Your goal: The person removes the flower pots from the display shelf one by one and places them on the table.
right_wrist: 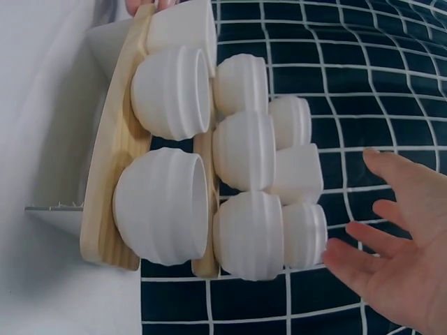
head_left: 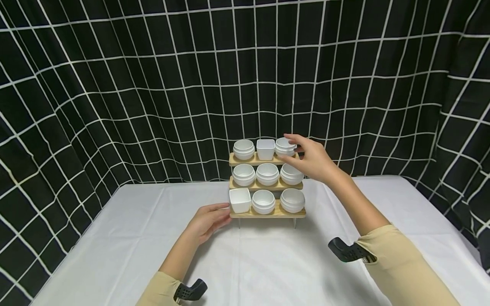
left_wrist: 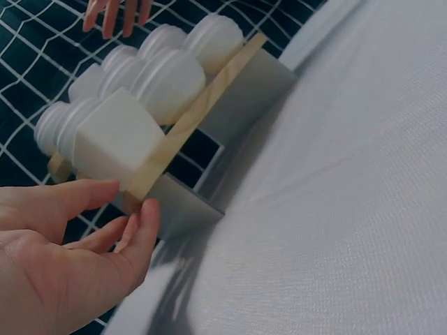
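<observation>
Pale wood makes up the three-step rack (head_left: 268, 215) at the centre of the head frame, where nine white pots sit three to a step. On its top step, at the right end, stands a round pot (head_left: 282, 148); the right hand (head_left: 311, 159) reaches around it, thumb and fingers spread, though whether they touch it I cannot tell. At the rack's lower left, the left hand (head_left: 208, 221) pinches the end of the bottom step between thumb and fingers, just beside a square pot (head_left: 240, 201). Another square pot (head_left: 266, 149) stands in the middle of the top step; the rest are round. Under the rack, a white cloth (head_left: 264, 263) covers the worktop across the lower frame. Tan sleeves (head_left: 405, 267) enter from the bottom, and a black curtain (head_left: 153, 89) with white grid lines fills the upper frame.
</observation>
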`<control>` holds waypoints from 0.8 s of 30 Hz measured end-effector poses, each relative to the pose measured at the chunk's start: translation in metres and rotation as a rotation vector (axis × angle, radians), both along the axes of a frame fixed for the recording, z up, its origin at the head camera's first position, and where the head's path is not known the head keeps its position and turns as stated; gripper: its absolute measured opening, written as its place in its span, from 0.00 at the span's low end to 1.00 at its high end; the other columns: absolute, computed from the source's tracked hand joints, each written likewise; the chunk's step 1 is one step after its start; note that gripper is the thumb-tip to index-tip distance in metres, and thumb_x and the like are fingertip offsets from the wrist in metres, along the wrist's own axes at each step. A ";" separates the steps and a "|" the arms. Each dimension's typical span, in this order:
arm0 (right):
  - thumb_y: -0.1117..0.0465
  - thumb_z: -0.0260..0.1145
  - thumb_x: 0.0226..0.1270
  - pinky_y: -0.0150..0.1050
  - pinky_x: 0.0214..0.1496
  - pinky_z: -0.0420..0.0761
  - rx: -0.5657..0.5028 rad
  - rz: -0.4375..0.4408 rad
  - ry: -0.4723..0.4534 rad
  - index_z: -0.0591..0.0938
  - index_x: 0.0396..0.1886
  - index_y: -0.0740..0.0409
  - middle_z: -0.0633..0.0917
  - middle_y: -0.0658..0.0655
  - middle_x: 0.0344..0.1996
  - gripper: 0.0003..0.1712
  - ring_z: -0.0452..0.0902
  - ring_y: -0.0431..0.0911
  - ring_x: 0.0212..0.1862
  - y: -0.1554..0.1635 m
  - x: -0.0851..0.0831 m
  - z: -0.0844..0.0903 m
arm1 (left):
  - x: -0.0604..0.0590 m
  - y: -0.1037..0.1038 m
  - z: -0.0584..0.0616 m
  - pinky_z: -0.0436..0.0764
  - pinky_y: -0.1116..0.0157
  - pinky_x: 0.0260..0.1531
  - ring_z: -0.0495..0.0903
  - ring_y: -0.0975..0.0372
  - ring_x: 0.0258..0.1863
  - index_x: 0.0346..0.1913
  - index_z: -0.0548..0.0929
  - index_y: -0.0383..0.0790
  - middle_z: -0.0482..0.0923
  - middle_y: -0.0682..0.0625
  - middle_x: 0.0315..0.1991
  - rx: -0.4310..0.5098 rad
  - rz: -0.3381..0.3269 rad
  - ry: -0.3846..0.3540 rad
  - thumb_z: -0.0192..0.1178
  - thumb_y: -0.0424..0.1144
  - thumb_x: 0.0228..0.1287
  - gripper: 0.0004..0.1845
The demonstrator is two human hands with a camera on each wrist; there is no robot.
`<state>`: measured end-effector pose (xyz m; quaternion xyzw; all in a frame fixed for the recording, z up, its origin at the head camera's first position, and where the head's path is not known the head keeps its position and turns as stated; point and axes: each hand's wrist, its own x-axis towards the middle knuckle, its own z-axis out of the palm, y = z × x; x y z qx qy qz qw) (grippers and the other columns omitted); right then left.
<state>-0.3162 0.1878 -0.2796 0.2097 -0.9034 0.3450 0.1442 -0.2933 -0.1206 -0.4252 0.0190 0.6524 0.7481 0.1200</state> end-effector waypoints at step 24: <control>0.57 0.70 0.75 0.59 0.70 0.84 -0.018 0.018 -0.092 0.69 0.78 0.64 0.77 0.73 0.69 0.37 0.77 0.67 0.67 -0.025 -0.022 0.017 | -0.002 0.007 -0.007 0.91 0.70 0.53 0.86 0.62 0.43 0.68 0.70 0.13 0.75 0.21 0.63 0.027 0.031 -0.006 0.55 0.21 0.75 0.23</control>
